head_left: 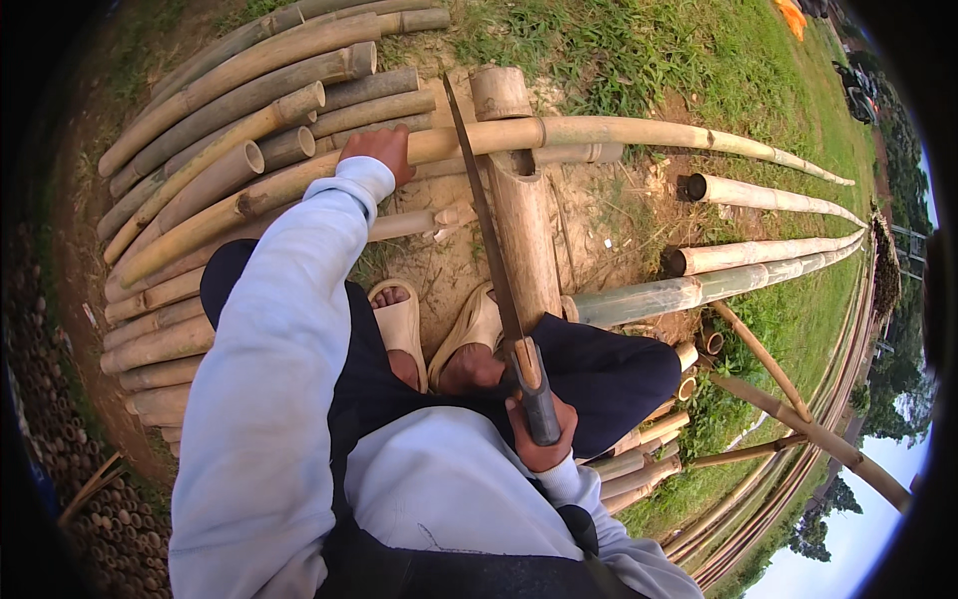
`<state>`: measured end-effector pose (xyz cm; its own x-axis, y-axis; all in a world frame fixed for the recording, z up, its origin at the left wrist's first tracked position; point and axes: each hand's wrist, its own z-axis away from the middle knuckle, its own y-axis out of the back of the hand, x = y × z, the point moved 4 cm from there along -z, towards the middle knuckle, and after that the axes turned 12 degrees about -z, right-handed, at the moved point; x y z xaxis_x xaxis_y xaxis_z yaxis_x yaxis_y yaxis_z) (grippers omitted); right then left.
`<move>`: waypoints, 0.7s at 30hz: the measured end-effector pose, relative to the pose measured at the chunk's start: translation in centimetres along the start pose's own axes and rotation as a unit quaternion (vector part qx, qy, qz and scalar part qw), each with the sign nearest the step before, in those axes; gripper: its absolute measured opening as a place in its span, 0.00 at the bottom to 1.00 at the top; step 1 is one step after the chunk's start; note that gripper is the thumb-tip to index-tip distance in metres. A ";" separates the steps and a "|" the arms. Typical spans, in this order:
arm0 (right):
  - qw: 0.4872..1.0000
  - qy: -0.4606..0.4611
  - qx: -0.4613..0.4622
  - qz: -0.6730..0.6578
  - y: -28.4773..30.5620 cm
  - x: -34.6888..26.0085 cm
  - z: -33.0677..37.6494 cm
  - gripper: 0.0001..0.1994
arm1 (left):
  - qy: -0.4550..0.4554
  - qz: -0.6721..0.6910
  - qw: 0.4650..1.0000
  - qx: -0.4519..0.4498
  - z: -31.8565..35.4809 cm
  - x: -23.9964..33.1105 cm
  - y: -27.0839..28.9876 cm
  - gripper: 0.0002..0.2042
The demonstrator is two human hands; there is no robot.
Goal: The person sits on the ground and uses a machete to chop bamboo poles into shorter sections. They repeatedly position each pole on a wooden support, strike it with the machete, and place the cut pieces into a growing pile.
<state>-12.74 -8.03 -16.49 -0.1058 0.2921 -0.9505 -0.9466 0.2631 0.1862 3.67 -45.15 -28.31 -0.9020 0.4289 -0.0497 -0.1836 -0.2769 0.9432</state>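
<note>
While the right hand (pixel 539 431) has its fingers clamped round the handle of a long handsaw (pixel 496 262), the blade runs forward and meets a pale bamboo pole (pixel 599 133). That pole lies across an upright notched post (pixel 519 205). The left hand (pixel 379 150) presses on the pole just left of the blade, fingers apparently curled over it. Stacked bamboo poles (pixel 220 130) lie left; sandalled feet (pixel 439 334) rest on bare earth.

ground: bare dirt (pixel 439 260) | grass (pixel 639 50) beyond | stacked bamboo poles (pixel 200 120) left | daylight, trees (pixel 888 389) right
</note>
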 end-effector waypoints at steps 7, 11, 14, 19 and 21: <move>0.998 0.049 0.008 -0.025 -5.7 1.2 -17.6 0.10 | -0.024 -0.003 1.000 0.000 -0.9 0.1 0.0 0.21; 0.998 -0.027 0.010 -0.063 -2.0 3.1 -5.3 0.14 | -0.010 -0.007 1.000 -0.021 -0.6 -0.2 -0.8 0.24; 0.999 -0.022 -0.012 0.029 -0.4 -0.2 1.5 0.18 | -0.008 -0.011 1.000 -0.009 -0.5 -0.5 -0.5 0.24; 0.999 0.018 0.019 -0.034 -2.6 2.9 -10.5 0.08 | -0.010 0.004 1.000 -0.011 -0.5 0.2 -0.6 0.21; 0.998 0.041 0.005 -0.038 -4.6 2.7 -15.7 0.07 | -0.016 -0.003 1.000 -0.015 -0.9 0.5 0.6 0.21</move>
<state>-13.49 -22.87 -23.83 -0.0587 0.1942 -0.9792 -0.9496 0.2917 0.1147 2.74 -45.85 -28.03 -0.8884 0.4570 -0.0443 -0.2007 -0.2996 0.9327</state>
